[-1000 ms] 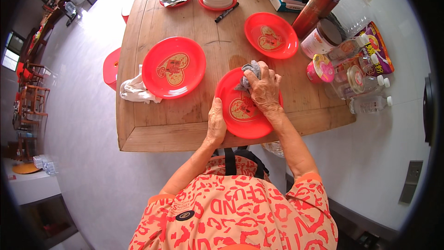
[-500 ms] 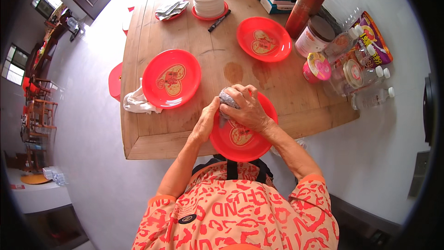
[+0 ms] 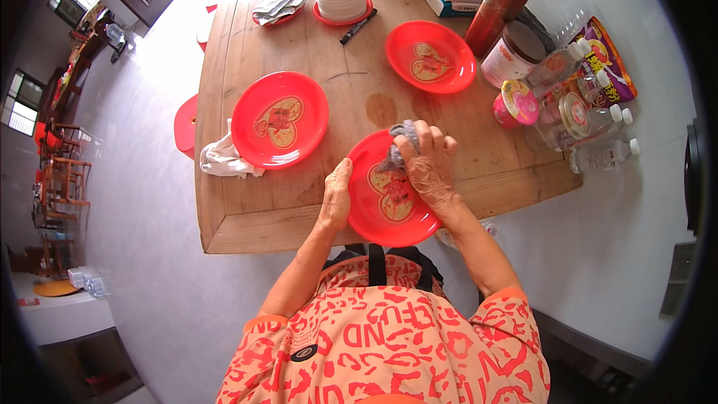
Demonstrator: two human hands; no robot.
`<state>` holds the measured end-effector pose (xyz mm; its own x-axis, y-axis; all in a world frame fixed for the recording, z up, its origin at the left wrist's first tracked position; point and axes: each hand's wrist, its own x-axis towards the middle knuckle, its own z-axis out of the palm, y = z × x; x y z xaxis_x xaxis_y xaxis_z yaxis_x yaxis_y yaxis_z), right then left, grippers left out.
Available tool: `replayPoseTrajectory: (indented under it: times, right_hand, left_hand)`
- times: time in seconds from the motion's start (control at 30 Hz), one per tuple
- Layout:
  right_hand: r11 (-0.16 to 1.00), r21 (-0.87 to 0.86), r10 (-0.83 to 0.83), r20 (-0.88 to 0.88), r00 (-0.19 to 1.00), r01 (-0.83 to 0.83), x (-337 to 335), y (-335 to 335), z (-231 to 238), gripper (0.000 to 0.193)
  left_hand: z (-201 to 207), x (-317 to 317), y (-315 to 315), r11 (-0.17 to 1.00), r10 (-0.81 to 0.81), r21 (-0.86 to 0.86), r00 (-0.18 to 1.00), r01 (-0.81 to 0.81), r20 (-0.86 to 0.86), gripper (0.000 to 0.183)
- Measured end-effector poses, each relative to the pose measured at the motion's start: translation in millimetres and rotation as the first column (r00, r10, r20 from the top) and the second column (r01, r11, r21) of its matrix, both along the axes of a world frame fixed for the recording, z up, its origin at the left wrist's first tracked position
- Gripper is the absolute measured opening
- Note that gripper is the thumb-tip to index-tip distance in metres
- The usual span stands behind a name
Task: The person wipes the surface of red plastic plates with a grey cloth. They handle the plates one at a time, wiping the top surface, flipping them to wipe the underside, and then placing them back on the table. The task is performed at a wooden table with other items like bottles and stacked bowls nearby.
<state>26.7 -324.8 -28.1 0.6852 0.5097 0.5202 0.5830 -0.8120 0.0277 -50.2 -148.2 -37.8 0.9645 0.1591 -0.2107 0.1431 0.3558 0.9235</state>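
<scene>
A round red plate [image 3: 366, 210] with a gold double-heart print is held at the table's front edge, just before my body. My left hand [image 3: 338, 196] grips its left rim, thumb on top and the other fingers hidden beneath. In my right hand [image 3: 430, 165] is a bunched grey cloth [image 3: 402, 142], pressed on the plate's upper right part near the rim. Two similar items lie flat on the wood: one red plate [image 3: 250, 139] to the left, another red plate [image 3: 456, 53] farther back on the right.
A white cloth [image 3: 223, 157] lies beside the left plate on the wooden table [image 3: 336, 97]. Stacked white bowls [image 3: 340, 0], a black marker [image 3: 359, 26] and packets [image 3: 278, 8] are at the back. Bottles [image 3: 602, 153], a jar [image 3: 512, 56] and a copper-coloured thermos [image 3: 501, 4] line the right side.
My right hand has moved right with the grey cloth, from the plate's upper left to its upper right. The held plate has shifted slightly away from my body.
</scene>
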Motion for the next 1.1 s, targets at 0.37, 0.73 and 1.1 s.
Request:
replayPoseTrajectory:
  times: [0.37, 0.73, 1.1]
  right_hand:
    - [0.997, 0.070, 0.045, -0.188, 0.981, -0.032, -26.2, 63.1, -0.7, 0.034]
    - [0.993, 0.096, 0.091, -0.223, 0.970, -0.071, -22.5, 52.6, -2.8, 0.048]
    - [0.968, -0.169, -0.227, -0.269, 0.936, 0.186, -60.1, 20.1, 16.7, 0.056]
  left_hand:
    - [-21.1, -1.6, -0.7, 0.986, 0.149, 0.060, 0.986, -0.153, 0.068, 0.043]
    - [-17.6, -4.9, -0.8, 0.967, 0.207, 0.132, 0.973, -0.219, 0.102, 0.042]
    - [-22.9, -6.3, -3.0, 0.961, 0.239, 0.119, 0.965, -0.251, 0.105, 0.047]
